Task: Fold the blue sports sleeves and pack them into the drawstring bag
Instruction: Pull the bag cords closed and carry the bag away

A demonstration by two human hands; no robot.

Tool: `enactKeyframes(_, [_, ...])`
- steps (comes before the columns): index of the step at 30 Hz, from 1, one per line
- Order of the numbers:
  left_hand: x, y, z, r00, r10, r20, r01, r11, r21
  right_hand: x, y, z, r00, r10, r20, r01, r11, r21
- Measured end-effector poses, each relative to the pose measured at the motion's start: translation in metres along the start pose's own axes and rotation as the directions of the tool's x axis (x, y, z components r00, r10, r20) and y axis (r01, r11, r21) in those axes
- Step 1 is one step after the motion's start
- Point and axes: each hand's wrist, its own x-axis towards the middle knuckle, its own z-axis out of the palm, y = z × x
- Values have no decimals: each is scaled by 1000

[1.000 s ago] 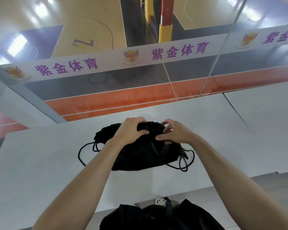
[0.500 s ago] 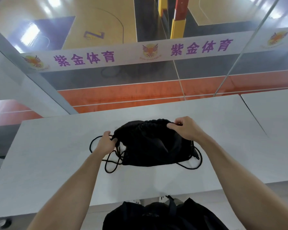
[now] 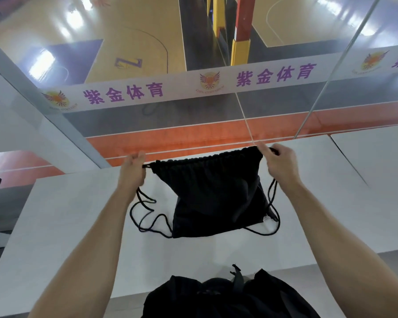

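A black drawstring bag (image 3: 214,198) hangs above the white table (image 3: 67,226), its gathered mouth stretched wide between my hands. My left hand (image 3: 132,173) pinches the black cord at the bag's left top corner. At the right top corner, my right hand (image 3: 282,165) grips the cord and the bag's edge. Loose cord loops (image 3: 145,216) dangle down on both sides and rest on the table. No blue sleeves show; the bag's inside is hidden.
A glass wall with a white banner (image 3: 193,86) bearing purple characters stands just beyond the table's far edge. A second white table (image 3: 377,171) adjoins on the right. My dark clothing (image 3: 228,297) fills the bottom of the view.
My hands moved apart from the middle of the bag to its top corners and pulled outward. The bag rose off the table and its mouth drew out into a straight line.
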Motion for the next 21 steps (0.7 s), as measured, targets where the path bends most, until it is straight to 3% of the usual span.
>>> enactKeyframes(2, [8, 11, -16, 999, 41, -32, -43, 997, -60, 4, 2, -14, 996, -28, -81, 27, 1000, -14])
enactKeyframes(6, [13, -1, -46, 989, -15, -146, -4, 991, -132, 6, 31, -32, 984, 122, -130, -113, 991, 75])
enactKeyframes(8, [9, -11, -45, 995, -22, -99, 18, 999, -42, 0, 46, -26, 980, 193, 42, -193, 981, 13])
enactKeyframes(11, [-14, -17, -20, 967, -76, 242, 26, 979, 204, -19, 46, -4, 870, 241, 430, -218, 971, -103])
enactKeyframes(12, [-24, -16, -10, 935, -99, 341, 8, 966, 259, -24, 41, 2, 829, 242, 505, -230, 969, -87])
enactKeyframes(14, [-38, -14, 4, 910, -100, 403, -24, 956, 291, -32, 28, 12, 791, 199, 578, -249, 968, 7])
enactKeyframes(17, [-53, -1, 15, 931, -1, 364, -130, 932, 337, -38, 7, 28, 811, 116, 573, -148, 989, 9])
enactKeyframes(21, [-58, 25, 28, 932, 123, 341, -274, 855, 441, -32, -18, 41, 914, 29, 405, 7, 996, -87])
